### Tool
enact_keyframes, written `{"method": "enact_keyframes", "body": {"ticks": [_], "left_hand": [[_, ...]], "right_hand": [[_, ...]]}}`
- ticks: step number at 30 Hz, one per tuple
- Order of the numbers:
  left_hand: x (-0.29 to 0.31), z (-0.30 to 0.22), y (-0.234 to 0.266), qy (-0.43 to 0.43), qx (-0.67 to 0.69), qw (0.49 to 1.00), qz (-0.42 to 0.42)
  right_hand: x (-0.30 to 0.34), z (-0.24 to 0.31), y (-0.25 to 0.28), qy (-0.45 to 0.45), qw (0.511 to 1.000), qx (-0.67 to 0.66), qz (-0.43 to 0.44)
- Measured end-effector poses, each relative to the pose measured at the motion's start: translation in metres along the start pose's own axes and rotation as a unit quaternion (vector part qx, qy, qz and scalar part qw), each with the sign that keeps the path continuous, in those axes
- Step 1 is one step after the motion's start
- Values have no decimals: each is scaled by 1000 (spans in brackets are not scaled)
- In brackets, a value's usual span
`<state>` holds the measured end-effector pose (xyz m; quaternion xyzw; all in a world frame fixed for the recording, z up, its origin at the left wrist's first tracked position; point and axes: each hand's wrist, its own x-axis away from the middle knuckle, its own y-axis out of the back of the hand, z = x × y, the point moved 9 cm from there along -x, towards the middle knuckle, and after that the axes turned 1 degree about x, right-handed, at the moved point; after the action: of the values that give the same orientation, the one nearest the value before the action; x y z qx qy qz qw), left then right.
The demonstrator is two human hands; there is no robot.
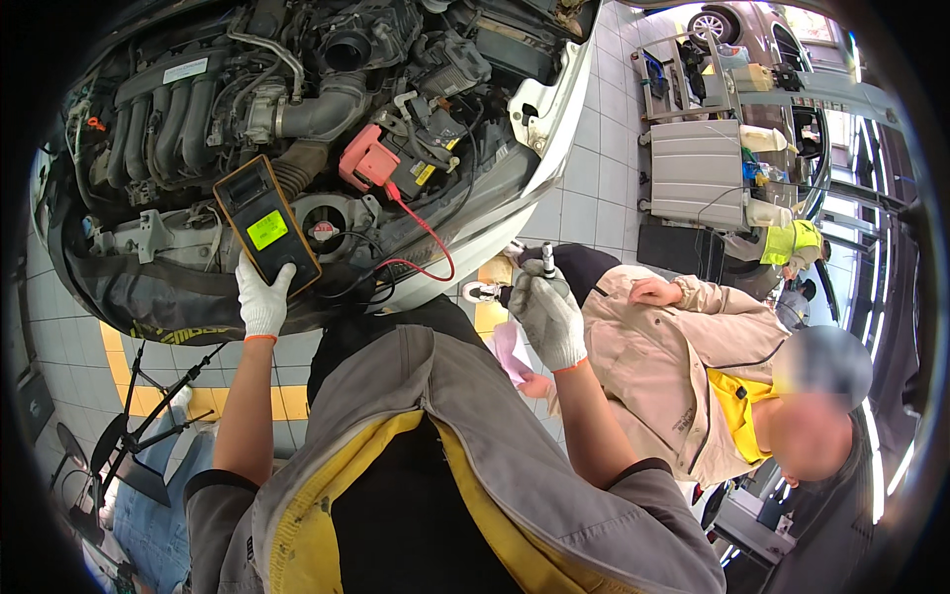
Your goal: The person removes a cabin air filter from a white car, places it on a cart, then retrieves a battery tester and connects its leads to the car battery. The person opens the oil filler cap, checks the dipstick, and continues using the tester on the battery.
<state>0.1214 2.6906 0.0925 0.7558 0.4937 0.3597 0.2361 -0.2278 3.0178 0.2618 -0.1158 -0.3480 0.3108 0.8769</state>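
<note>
My gloved left hand [263, 297] grips the lower end of a handheld battery tester [283, 259], black with an orange-brown edge and a lit green screen. The tester is held up over the front of the open engine bay. From the car battery [441, 133], a red clamp [369, 158] sticks out, and its red lead loops down toward the front edge. My gloved right hand [550, 325] is closed round a small pen-like object [548, 259] with a dark and silver end pointing up. The fingers hide the rest of it.
A dark fender cover [178, 315] drapes the car's front edge. Close on my right stands a person in a beige jacket [673, 346], holding pink paper [511, 354]. A grey tool cabinet [696, 173] is at the far right; a black stand [139, 436] is at lower left.
</note>
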Motion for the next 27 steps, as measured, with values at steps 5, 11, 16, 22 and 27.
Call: {"method": "enact_keyframes", "body": {"ticks": [5, 11, 16, 22, 27], "left_hand": [[2, 1, -1, 11, 22, 1000, 4], [2, 2, -1, 10, 19, 1000, 6], [5, -4, -3, -44, 50, 998, -13], [5, -3, 4, -30, 28, 999, -21], [5, -2, 3, 3, 33, 999, 3]], "right_hand": [[-6, 3, -24, -24, 996, -69, 41], [-6, 14, -38, -13, 993, -86, 73], [-10, 14, -37, -12, 995, -58, 86], [-12, -2, -29, -29, 996, -39, 78], [-19, -26, -1, -80, 996, -30, 15]]}}
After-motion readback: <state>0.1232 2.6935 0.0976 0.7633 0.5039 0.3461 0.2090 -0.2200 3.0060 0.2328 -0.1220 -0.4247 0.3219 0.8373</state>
